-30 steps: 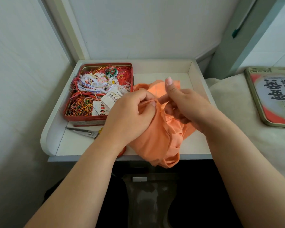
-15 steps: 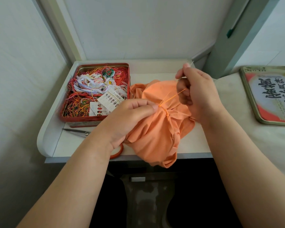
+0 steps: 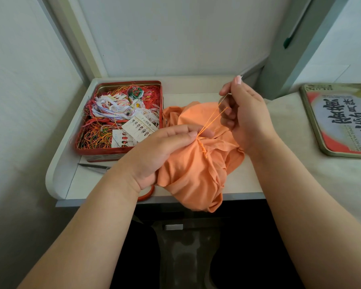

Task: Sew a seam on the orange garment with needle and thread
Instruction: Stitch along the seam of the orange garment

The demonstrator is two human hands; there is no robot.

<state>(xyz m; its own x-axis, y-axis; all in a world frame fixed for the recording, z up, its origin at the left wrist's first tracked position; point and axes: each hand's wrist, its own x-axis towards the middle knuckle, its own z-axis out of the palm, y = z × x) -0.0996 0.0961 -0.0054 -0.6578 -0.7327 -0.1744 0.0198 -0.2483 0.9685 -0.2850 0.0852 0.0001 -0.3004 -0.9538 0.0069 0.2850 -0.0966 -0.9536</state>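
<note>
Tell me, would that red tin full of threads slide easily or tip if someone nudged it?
The red tin looks low and wide, so it would probably slide rather than tip. Its loose tangled threads are heaped above the rim, so some might spill. It is likely light.

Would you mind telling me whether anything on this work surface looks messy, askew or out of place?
The red tin holds a loose tangle of threads, some straying over its rim. The scissors lie partly hidden under the left hand. Nothing looks damaged.

garment [image 3: 194, 170]: orange | thread [image 3: 212, 119]: orange | tin [image 3: 121, 150]: red
</note>
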